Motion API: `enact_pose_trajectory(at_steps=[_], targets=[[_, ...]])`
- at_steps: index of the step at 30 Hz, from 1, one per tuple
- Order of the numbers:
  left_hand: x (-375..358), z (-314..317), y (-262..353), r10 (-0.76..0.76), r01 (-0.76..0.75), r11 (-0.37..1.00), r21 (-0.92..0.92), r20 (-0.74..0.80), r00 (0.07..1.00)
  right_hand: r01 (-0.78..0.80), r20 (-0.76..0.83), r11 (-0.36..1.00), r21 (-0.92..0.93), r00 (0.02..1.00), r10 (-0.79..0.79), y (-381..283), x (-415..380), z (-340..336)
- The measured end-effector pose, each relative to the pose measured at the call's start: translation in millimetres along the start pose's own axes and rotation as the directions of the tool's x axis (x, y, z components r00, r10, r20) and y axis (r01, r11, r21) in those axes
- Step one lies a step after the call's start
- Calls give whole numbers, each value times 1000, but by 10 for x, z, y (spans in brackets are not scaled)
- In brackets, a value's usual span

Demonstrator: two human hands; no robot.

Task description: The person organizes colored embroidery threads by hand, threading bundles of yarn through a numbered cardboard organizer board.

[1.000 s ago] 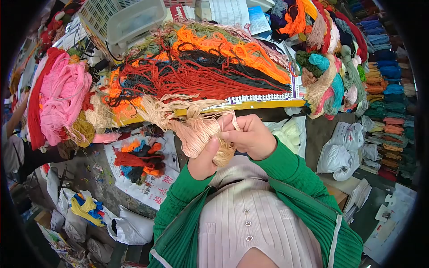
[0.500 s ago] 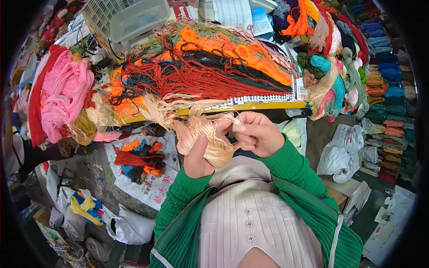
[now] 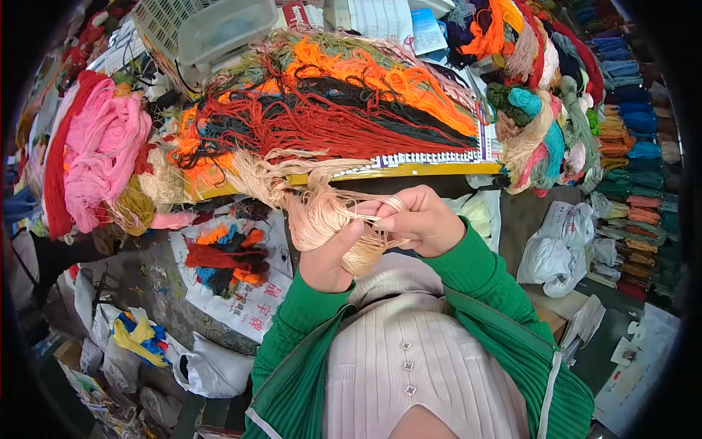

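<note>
A skein of pale peach yarn hangs at the table's front edge, its upper strands trailing back onto the tabletop. My left hand is wrapped round the skein's lower right part, thumb on top and most fingers hidden by yarn. With fingertips pinched together, my right hand grips a few strands drawn out from the skein to the right. Just beyond lie long rows of red yarn, black and orange yarn, spread over a card with a yellow edge.
Pink yarn is heaped at the left. Mixed skeins lie at the right end. A plastic box stands behind. On the floor are a white sack under colored yarn and white bags. Stacked yarn bundles line the far right.
My left thumb has shifted right, towards my right fingertips. The strands between the skein and my right hand now stretch more plainly across the gap.
</note>
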State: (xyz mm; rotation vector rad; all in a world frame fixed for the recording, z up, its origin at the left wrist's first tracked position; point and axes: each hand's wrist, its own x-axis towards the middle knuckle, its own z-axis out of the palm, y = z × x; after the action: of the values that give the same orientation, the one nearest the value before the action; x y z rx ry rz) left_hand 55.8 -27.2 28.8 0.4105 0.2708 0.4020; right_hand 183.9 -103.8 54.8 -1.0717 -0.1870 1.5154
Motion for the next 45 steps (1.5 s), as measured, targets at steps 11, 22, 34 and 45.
enact_pose_trajectory(at_steps=[11,22,34,45], targets=[[20,26,2,-119,86,979,-187,-171,978,-55,33,996,72,998,52,-29,-42,-38],[41,-17,-56,-112,81,981,-178,-170,979,-65,-2,990,-127,998,66,-25,-46,1],[56,-12,-55,-121,92,981,-170,-169,978,46,17,954,-295,999,-43,38,-15,4],[61,-46,-122,45,-45,990,-137,-7,999,20,-40,999,-28,999,-21,10,-33,36]])
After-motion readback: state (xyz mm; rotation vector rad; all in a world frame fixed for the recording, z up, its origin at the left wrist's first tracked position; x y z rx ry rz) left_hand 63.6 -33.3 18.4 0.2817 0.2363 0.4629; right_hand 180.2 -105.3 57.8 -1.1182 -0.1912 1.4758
